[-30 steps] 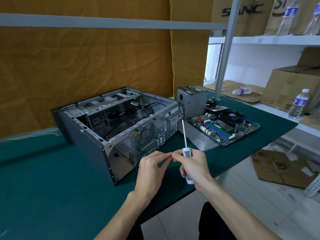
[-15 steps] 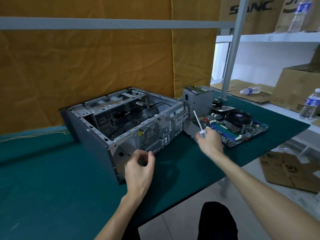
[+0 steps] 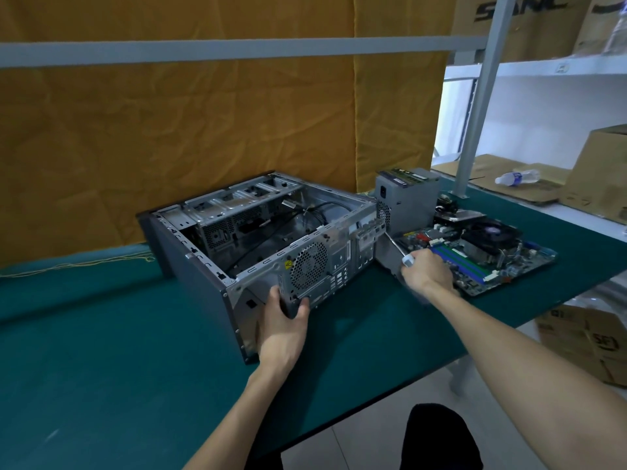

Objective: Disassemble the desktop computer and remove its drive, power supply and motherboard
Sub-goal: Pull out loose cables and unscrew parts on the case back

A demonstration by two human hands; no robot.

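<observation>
The open grey computer case [image 3: 200, 283] lies on its side on the green table [image 3: 101, 351], its inside showing loose black cables. My left hand [image 3: 283, 329] grips the case's rear panel below the fan grille. To the right, the grey power supply [image 3: 405, 201] stands upright. In front of it the motherboard [image 3: 492, 262] with its black cooler fan lies flat. A drive [image 3: 458, 217] lies behind the board, partly hidden. My right hand [image 3: 427, 273] holds a white-handled screwdriver [image 3: 395, 247] low over the grey side panel [image 3: 385, 257], next to the motherboard.
A yellow cloth [image 3: 203, 130] hangs behind the table. A grey metal post [image 3: 475, 106] stands at the table's back right corner. Shelves on the right carry cardboard boxes [image 3: 600, 171] and a lying water bottle [image 3: 517, 178]. More boxes [image 3: 587, 340] sit on the floor under the right edge.
My hands parted. The right hand carried the screwdriver rightward and down beside the motherboard. The left hand reached forward and took hold of the case's rear panel.
</observation>
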